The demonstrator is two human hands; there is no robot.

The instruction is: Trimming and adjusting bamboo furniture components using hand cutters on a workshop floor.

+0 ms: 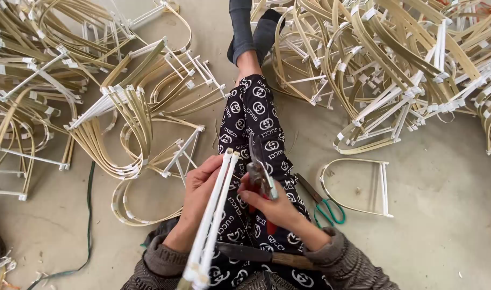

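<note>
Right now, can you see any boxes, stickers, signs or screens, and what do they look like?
No boxes, signs or screens.
White tape wraps: small white bands at the joints of the bent bamboo frames on the floor, left and right.
Patterned trousers: black cloth with repeated white round emblems, along the stretched leg.

Left hand (pixel 199 196) curled closed, fingers wrapped, right hand (pixel 267 201) clenched beside it, both hands raised over the lap

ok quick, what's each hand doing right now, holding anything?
Left hand: closed around a bundle of white-wrapped straight bamboo sticks.
Right hand: closed on red-handled metal pliers, tip up beside the sticks.
</note>
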